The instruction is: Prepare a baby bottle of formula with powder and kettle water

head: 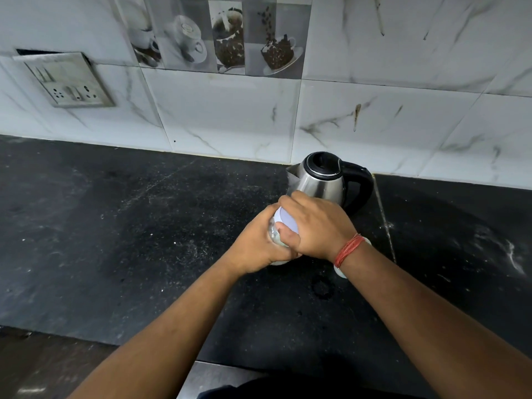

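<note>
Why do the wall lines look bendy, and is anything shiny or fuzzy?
Head view: the wide lens curves the tile lines; the steel kettle shines with reflections; the socket plate looks smeared; both hands, left hand and right hand, stay fairly sharp.

Before me lies a black speckled stone worktop (144, 240), dusted with pale flecks and faint scratches; a seam (384, 223) crosses it toward its right end. Along its far edge rises a wall of white marble-patterned tiles (230, 116) with grey veining and a few brownish streaks. High on that wall, above the worktop's middle, I see a strip of decorative tiles (213, 33) printed with coffee cups and beans. Toward the far left corner a metal switch-and-socket plate (67, 82) is set into the wall, slightly askew. Light falls evenly, giving a soft sheen on the stone at the right.
</note>
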`<state>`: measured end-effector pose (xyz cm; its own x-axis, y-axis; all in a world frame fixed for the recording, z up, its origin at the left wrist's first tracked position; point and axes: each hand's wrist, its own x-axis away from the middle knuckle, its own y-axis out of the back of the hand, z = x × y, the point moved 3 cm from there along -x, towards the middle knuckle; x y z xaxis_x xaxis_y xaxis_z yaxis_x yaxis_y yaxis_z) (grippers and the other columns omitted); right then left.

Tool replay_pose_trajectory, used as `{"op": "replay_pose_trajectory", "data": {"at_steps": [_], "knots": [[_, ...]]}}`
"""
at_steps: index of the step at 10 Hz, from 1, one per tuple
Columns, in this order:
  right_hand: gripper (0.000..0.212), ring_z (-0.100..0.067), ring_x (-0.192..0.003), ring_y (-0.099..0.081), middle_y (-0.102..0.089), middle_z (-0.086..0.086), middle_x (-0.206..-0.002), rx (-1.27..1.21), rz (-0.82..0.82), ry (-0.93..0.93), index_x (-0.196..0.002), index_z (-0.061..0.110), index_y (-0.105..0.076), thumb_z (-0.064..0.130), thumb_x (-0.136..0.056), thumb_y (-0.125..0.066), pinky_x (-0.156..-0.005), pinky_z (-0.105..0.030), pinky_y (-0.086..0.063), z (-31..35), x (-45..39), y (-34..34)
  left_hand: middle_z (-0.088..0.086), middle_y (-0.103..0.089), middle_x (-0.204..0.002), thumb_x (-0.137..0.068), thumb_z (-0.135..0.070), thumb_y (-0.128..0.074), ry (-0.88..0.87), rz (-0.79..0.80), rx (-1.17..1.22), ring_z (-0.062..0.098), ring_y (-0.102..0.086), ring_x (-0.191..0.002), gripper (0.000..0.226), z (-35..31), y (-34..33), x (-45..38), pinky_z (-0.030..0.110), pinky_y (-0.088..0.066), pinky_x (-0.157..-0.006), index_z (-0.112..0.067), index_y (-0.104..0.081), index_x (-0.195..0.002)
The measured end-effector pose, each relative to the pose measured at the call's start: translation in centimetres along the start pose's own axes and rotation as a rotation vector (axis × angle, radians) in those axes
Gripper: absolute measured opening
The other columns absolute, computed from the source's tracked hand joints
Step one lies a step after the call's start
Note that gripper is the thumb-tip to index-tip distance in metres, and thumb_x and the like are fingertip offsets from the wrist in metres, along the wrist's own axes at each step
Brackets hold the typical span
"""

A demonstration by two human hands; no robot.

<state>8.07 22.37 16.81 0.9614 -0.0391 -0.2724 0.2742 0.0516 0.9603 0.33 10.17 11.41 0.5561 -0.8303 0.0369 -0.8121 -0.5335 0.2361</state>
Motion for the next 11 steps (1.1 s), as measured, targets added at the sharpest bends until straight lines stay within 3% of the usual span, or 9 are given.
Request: {"op": "replay_pose_trajectory", "data": {"at_steps": [1,2,3,4,5,6,9,10,11], "knots": [[0.058,-0.031,-0.069,-0.064,-0.063,-0.005,-0.092,0.000,0.018,-0.093,-0.107,0.015,-0.058,0.059,-0.087,-0.028,-0.053,-0.033,-0.039,0.3,-0.3,-0.6,-0.010,-0.072,-0.098,-0.068,0.001,-0.084,0.011,-0.074,-0.003,-0.001,-0.068,-0.082,0.068,0.6,0.0,0.2,0.021,-0.056,-0.070,-0.034,-0.055,-0.119],[0.060,-0.029,-0.072,-0.064,-0.062,-0.002,-0.096,-0.016,0.015,-0.173,-0.107,0.016,-0.058,0.062,-0.086,-0.024,-0.056,-0.032,-0.033,0.3,-0.7,-1.5,-0.019,-0.070,-0.095,-0.065,-0.007,-0.083,-0.005,-0.112,0.012,-0.001,-0.067,-0.080,0.066,1.2,-0.2,0.1,0.022,-0.057,-0.068,-0.043,-0.055,-0.112],[0.067,-0.027,-0.085,-0.064,-0.056,-0.002,-0.108,-0.080,0.012,-0.236,-0.117,0.016,-0.057,0.068,-0.087,-0.027,-0.063,-0.035,-0.045,0.3,-1.0,-2.5,-0.019,-0.066,-0.114,-0.066,-0.019,-0.086,0.003,-0.139,0.046,0.003,-0.069,-0.099,0.075,1.9,-0.2,-0.2,0.025,-0.059,-0.080,-0.050,-0.048,-0.121],[0.075,-0.029,-0.105,-0.061,-0.052,-0.005,-0.122,-0.219,0.014,-0.302,-0.129,0.015,-0.052,0.073,-0.082,-0.041,-0.084,-0.040,-0.052,0.3,-1.1,-3.7,-0.003,-0.041,-0.139,-0.072,-0.020,-0.090,0.043,-0.180,0.002,0.009,-0.050,-0.129,0.088,3.8,0.0,-0.3,0.026,-0.051,-0.100,-0.034,-0.035,-0.140],[0.071,-0.029,-0.111,-0.057,-0.049,-0.005,-0.123,-0.290,0.037,-0.349,-0.129,0.017,-0.052,0.067,-0.079,-0.060,-0.091,-0.040,-0.050,0.5,-0.6,-5.5,-0.011,-0.031,-0.136,-0.071,-0.025,-0.091,0.093,-0.187,-0.039,0.000,-0.038,-0.131,0.090,5.6,0.3,-0.1,0.026,-0.045,-0.106,-0.046,-0.036,-0.138],[0.068,-0.028,-0.113,-0.052,-0.045,-0.006,-0.122,-0.303,0.059,-0.351,-0.129,0.016,-0.056,0.056,-0.077,-0.076,-0.098,-0.039,-0.048,0.5,0.2,-7.5,-0.011,-0.045,-0.140,-0.060,-0.038,-0.088,0.119,-0.209,-0.041,0.016,-0.045,-0.133,0.087,6.8,0.2,0.1,0.046,-0.046,-0.110,-0.054,-0.044,-0.133],[0.058,-0.027,-0.111,-0.050,-0.047,-0.005,-0.114,-0.362,0.066,-0.305,-0.123,0.015,-0.060,0.045,-0.078,-0.081,-0.096,-0.041,-0.050,1.4,1.7,-10.3,-0.002,-0.051,-0.137,-0.060,-0.031,-0.090,0.140,-0.217,-0.065,0.020,-0.053,-0.128,0.083,9.0,-0.4,0.5,0.052,-0.051,-0.104,-0.051,-0.043,-0.125],[0.058,-0.025,-0.111,-0.049,-0.047,-0.004,-0.112,-0.384,0.048,-0.285,-0.125,0.018,-0.059,0.047,-0.079,-0.080,-0.095,-0.040,-0.050,1.2,1.9,-10.4,-0.008,-0.050,-0.137,-0.063,-0.036,-0.089,0.104,-0.192,-0.086,0.016,-0.053,-0.128,0.084,8.9,-0.5,0.5,0.050,-0.051,-0.105,-0.051,-0.041,-0.130],[0.060,-0.024,-0.110,-0.049,-0.045,-0.002,-0.111,-0.367,0.015,-0.304,-0.130,0.021,-0.057,0.052,-0.081,-0.074,-0.091,-0.038,-0.051,0.7,2.2,-10.0,-0.009,-0.040,-0.153,-0.061,-0.048,-0.089,0.102,-0.159,-0.122,0.016,-0.042,-0.142,0.110,9.2,-0.2,0.9,0.048,-0.041,-0.117,-0.033,-0.032,-0.154]]}}
